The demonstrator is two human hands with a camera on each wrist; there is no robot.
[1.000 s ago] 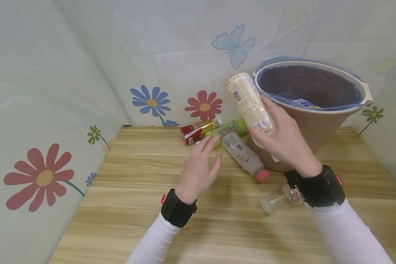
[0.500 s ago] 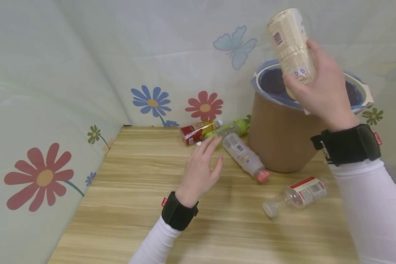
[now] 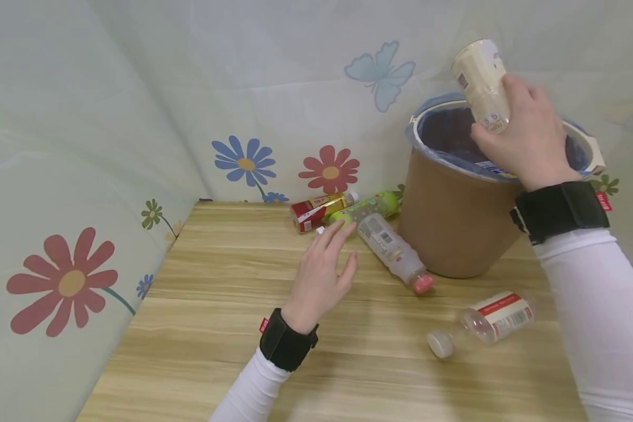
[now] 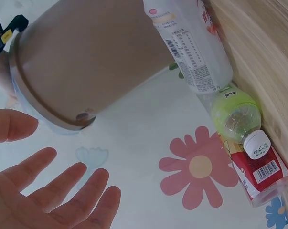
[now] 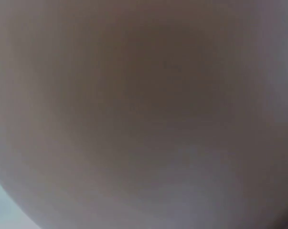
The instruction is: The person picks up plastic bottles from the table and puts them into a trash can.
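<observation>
While the left hand (image 3: 319, 278) hovered left of the round brown bin (image 3: 453, 223), fingers loosely spread and holding nothing, the right hand (image 3: 533, 132) had its grip wrapped round a cream-coloured cylindrical container (image 3: 480, 82), tilted above the bin's mouth. Looked like the drop-it-in step to me, so the next move probably called for just loosening up over the blue plastic liner (image 3: 445, 132).

Cream can (image 3: 482, 82) tilted in right grip (image 3: 533, 135), over lined bin (image 3: 453, 223), left grip (image 3: 318, 275) near bottles (image 3: 390, 247)
</observation>
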